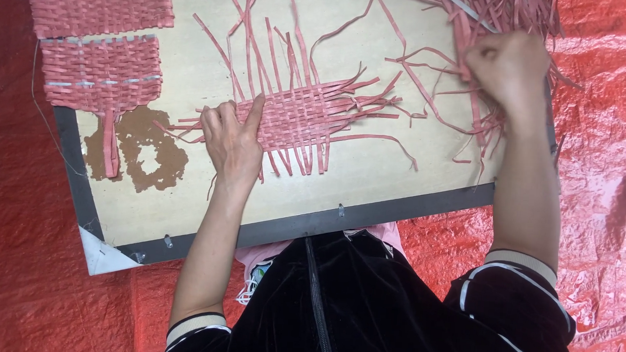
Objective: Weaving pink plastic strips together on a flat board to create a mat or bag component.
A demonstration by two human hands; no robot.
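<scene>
A small woven mat of pink strips (298,114) lies in the middle of a pale board (370,175), with loose strip ends sticking out on all sides. My left hand (230,139) rests flat on the mat's left end, fingers spread, pressing it down. My right hand (508,65) is at the upper right, fingers closed on pink strips from a loose bundle (500,14) that spills over the board's right edge.
Two finished woven pink panels (101,72) lie at the board's upper left, over its edge. A brown worn patch (150,153) marks the board. Red plastic sheeting (606,177) covers the floor around. My dark clothing fills the bottom.
</scene>
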